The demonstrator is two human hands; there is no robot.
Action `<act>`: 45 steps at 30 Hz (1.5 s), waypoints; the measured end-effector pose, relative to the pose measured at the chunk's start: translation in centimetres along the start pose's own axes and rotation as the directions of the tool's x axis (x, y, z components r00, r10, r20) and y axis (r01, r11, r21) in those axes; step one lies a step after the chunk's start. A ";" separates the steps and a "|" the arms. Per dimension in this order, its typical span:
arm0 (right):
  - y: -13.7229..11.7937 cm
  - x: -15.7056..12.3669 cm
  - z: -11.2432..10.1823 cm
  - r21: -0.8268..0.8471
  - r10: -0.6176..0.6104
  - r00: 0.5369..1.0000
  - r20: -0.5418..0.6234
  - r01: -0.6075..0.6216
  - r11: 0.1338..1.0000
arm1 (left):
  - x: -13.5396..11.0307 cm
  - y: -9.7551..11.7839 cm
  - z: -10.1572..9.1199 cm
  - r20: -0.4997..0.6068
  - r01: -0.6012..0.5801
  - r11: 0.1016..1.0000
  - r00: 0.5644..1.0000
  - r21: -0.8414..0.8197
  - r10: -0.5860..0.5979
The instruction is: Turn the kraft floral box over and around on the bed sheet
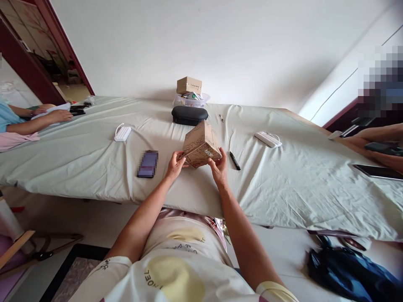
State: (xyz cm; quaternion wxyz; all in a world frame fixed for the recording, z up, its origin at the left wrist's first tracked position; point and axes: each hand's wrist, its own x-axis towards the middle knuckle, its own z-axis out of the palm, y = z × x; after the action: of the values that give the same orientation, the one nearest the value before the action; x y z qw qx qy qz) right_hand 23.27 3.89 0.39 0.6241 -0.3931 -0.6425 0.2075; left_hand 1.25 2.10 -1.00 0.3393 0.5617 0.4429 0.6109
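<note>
Between my two hands is a brown cardboard box (197,144) with dark line drawings on its faces, held tilted with one corner toward me. My left hand (176,165) grips its left lower corner. On the right lower corner, my right hand (219,167) is closed with the thumb on the near face. The box's underside and some of my fingers are hidden. Just right of my right hand lies a black marker (234,160). A phone (147,164) with a blurred screen rests on the cloth to the left of my left hand.
Behind the box sit a black case (189,115), a clear plastic bin (191,100) and another cardboard box (189,85). White corded blocks lie left (122,133) and right (268,139). Other people's hands show at both table ends; a tablet (379,172) lies right.
</note>
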 end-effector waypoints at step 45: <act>-2.0 -0.1 -1.5 -0.020 0.023 0.977 -0.214 -0.028 0.999 | 0.5 0.8 -2.0 -0.380 0.071 0.906 0.919 0.416 0.103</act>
State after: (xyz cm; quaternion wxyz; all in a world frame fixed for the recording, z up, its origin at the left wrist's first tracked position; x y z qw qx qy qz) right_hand 24.19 2.25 2.08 0.6821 -0.4285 -0.5692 0.1647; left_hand -0.77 1.95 -0.05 0.1088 0.4911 0.6187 0.6035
